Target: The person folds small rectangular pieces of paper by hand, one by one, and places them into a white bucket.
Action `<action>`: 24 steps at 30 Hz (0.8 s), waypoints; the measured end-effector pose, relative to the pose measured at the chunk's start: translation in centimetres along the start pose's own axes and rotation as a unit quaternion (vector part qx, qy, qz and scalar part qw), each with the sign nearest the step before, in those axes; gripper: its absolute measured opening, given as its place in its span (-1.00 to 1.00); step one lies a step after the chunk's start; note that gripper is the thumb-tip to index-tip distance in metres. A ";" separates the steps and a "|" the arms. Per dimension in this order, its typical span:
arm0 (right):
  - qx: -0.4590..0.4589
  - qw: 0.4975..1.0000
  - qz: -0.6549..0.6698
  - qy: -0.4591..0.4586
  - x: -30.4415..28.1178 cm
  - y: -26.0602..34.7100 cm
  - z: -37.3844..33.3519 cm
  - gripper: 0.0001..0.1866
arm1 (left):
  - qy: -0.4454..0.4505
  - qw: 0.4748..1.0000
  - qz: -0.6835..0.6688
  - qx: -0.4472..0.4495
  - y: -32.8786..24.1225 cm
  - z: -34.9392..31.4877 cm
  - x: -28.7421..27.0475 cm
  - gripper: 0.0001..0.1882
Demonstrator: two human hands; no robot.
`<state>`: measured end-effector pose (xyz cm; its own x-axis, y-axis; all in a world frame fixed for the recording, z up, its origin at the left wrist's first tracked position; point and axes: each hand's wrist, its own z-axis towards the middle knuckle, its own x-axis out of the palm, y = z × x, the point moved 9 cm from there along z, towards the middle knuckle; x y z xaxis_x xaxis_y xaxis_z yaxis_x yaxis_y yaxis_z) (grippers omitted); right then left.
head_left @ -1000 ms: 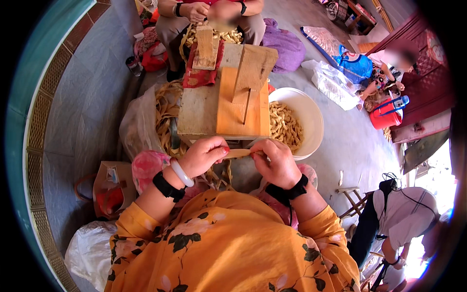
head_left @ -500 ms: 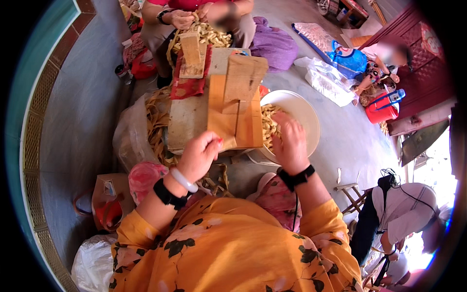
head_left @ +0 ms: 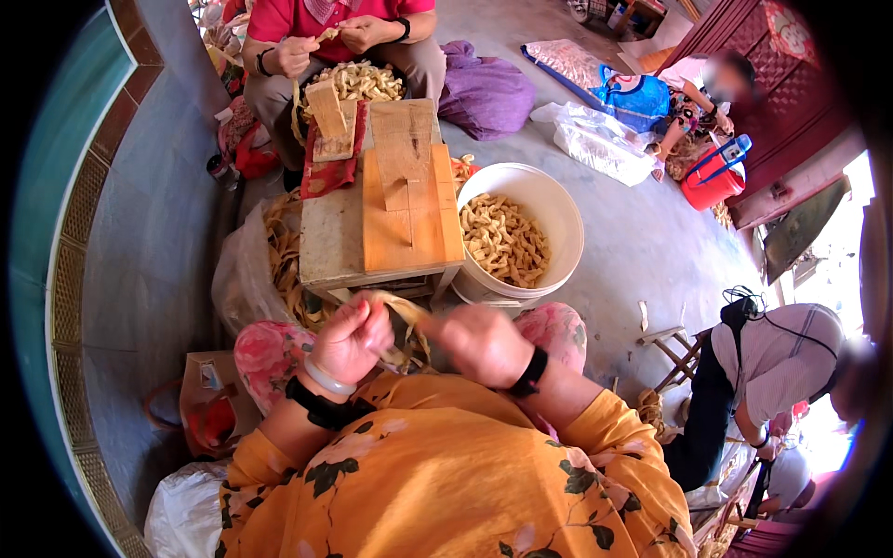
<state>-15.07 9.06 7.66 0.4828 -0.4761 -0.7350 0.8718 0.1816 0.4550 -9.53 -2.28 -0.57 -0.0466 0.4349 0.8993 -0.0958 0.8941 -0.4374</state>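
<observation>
A tan, flexible strip stretches between my two hands, low in front of my lap. My left hand is closed, pinching one end of it between thumb and fingers. My right hand, smeared by motion, is closed round the other part; its fingertips are partly hidden. Just beyond stands a low bench bearing a wooden board with an upright wooden piece. To the bench's right, a white bucket holds many small tan knotted pieces.
A clear plastic bag of tan strips leans at the bench's left. Across from me, a person in red handles a strip above more knotted pieces. A purple sack, a white plastic bag and a red bucket stand farther right.
Both hands have come down toward my lap, the right one moving left from the bucket to meet the left. A strip is now held between them. The view has shifted somewhat.
</observation>
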 end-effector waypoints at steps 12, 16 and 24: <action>0.066 0.995 0.030 -0.074 0.5 0.4 -1.8 -0.89 | 0.054 0.866 0.485 -0.110 3.7 -0.5 3.3 -0.89; 0.424 0.684 0.580 -0.126 5.7 -6.9 -6.2 -0.93 | -0.015 0.903 0.419 -0.095 4.0 0.2 3.2 -0.88; 0.364 0.836 0.410 0.023 4.9 -4.0 -4.2 -0.73 | 0.011 0.599 0.776 0.196 1.1 -0.1 5.1 -0.74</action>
<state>-15.83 9.57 0.15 0.9105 -0.4119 -0.0370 -0.0267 -0.1480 0.9886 -9.74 0.92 3.52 -0.3685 0.7152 -0.5938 -0.1807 -0.6817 -0.7090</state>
